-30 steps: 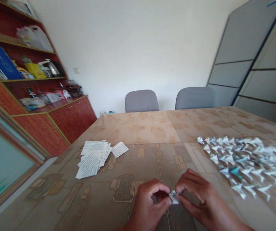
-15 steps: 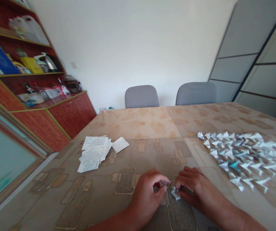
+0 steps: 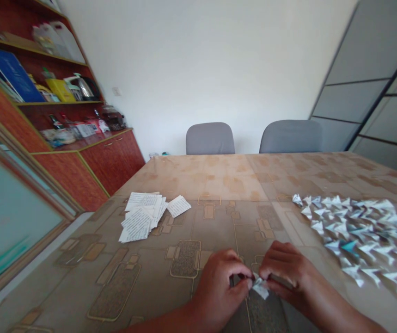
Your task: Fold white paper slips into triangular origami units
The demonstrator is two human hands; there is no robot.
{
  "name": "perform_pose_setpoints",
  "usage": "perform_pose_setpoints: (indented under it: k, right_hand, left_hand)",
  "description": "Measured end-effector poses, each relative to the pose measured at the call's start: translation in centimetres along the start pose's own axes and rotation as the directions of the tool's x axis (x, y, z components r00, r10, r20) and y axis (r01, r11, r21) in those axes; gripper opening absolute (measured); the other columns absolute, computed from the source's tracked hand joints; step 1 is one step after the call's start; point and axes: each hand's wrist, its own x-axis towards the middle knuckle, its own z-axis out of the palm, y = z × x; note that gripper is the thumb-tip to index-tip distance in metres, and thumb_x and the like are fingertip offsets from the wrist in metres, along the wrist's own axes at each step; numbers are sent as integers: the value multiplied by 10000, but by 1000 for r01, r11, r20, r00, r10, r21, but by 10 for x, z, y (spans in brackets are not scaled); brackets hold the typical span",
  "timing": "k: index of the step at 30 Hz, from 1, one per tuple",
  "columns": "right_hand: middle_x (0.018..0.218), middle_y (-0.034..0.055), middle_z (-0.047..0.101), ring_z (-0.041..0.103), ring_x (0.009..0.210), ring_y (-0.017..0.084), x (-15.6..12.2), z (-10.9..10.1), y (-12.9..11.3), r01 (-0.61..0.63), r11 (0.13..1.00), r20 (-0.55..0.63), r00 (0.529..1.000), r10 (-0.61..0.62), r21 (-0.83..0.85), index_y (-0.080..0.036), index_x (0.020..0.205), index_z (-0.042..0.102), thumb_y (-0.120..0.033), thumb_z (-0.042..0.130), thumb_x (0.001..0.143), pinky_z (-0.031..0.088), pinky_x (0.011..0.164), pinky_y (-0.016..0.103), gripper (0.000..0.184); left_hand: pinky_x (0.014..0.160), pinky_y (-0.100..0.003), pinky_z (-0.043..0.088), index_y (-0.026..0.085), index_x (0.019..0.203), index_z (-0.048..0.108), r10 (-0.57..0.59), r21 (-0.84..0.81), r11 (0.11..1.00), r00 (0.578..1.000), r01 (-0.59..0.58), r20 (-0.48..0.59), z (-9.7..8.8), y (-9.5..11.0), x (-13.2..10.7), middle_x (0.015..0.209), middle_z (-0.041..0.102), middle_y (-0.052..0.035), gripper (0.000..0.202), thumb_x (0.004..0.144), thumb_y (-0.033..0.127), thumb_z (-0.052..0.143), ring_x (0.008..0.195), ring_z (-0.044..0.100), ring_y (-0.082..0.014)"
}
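Note:
A small folded piece of printed paper (image 3: pixel 261 289) is between my two hands, low over the near part of the table. My left hand (image 3: pixel 224 282) pinches its left side with thumb and forefinger. From the other side my right hand (image 3: pixel 286 270) grips it, fingers curled and thumb underneath. The fingertips hide part of the folds. Several folded paper figures (image 3: pixel 368 247) with pointed ends, like origami cranes, stand in rows on the right. To the left lies a loose pile of printed paper squares (image 3: pixel 137 224), with one square (image 3: pixel 179 206) at its right side.
A patterned cloth covers the table (image 3: pixel 219 173). Two grey chairs (image 3: pixel 210 138) stand at its far edge, before a white wall. On the left is a red wooden cabinet (image 3: pixel 111 157) with shelves holding a kettle (image 3: pixel 85 88) and jugs. Grey panels (image 3: pixel 354 60) stand at right.
The view has swung slightly left, shifting everything rightward in it. My left fingers have come to the folded paper, which my right hand held before; more of the paper now shows below the fingertips.

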Motion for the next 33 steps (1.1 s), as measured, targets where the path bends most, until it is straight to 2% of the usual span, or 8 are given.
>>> perform_pose_setpoints:
  k: [3, 9, 14, 18, 22, 27, 29, 33]
  right_hand:
    - [690, -6, 674, 611, 705, 186, -2, 6, 2, -27, 1000, 34, 999, 27, -10, -206, 721, 634, -141, 679, 820, 391, 645, 309, 127]
    - [717, 0, 689, 610, 736, 196, -3, 14, 0, -168, 986, 75, 983, 168, -7, -197, 716, 639, -43, 699, 730, 404, 660, 296, 166]
    - [732, 1, 683, 608, 747, 198, -2, 14, -2, -186, 983, 100, 977, 186, -14, -193, 720, 629, -18, 697, 722, 403, 675, 305, 188]
    - [709, -1, 661, 599, 721, 182, -2, 11, -1, -116, 992, 58, 992, 113, 46, -188, 704, 597, -85, 668, 805, 406, 650, 293, 161]
    - [700, 2, 635, 586, 694, 177, -2, 4, -2, -24, 994, -38, 999, 28, 103, -189, 733, 572, -120, 637, 849, 404, 625, 291, 150]
    - [684, -1, 626, 578, 669, 176, -2, -2, -8, 14, 992, -78, 997, -5, 125, -195, 746, 563, -159, 637, 869, 404, 612, 296, 147]
    - [687, 0, 630, 580, 672, 177, -1, -4, -12, 4, 992, -73, 997, 5, 127, -196, 752, 568, -149, 640, 864, 409, 613, 298, 141]
    - [685, 0, 630, 581, 673, 180, -1, -6, -20, -34, 990, -84, 995, 46, 138, -200, 740, 574, -118, 637, 847, 410, 606, 301, 149]
  left_hand:
    - [732, -257, 393, 195, 786, 751, -12, 7, 1000, 1000, 12, 1, -1, 1, 1, 771, 652, -16, 166, 726, 59, 679, 776, 599, -162]
    - [739, -263, 384, 197, 792, 740, 9, 106, 994, 999, -13, 36, -2, -3, 1, 796, 652, -20, 156, 733, 66, 678, 806, 591, -173]
    - [705, -249, 378, 182, 749, 708, 13, 134, 991, 999, -17, 30, -5, -7, 4, 764, 620, -7, 131, 726, 57, 677, 771, 576, -160]
    - [658, -230, 381, 169, 787, 685, 27, 79, 997, 1000, -25, -15, -6, -8, 6, 738, 595, 1, 187, 698, 6, 665, 735, 565, -146]
    - [677, -253, 400, 191, 917, 694, 153, 94, 985, 985, -145, -79, -7, -6, 4, 784, 621, -12, 286, 697, 9, 691, 761, 571, -163]
    - [685, -282, 395, 206, 914, 692, 434, 186, 893, 893, -409, -121, -12, 2, 1, 836, 648, -37, 110, 831, 148, 650, 765, 571, -170]
    - [682, -280, 389, 193, 861, 687, 468, 182, 878, 874, -443, -130, -13, 3, 1, 817, 651, -35, 59, 856, 174, 632, 745, 570, -160]
    - [683, -267, 383, 165, 795, 675, 459, 118, 888, 871, -444, -176, -12, 2, 2, 773, 659, -31, 67, 852, 166, 640, 718, 573, -142]
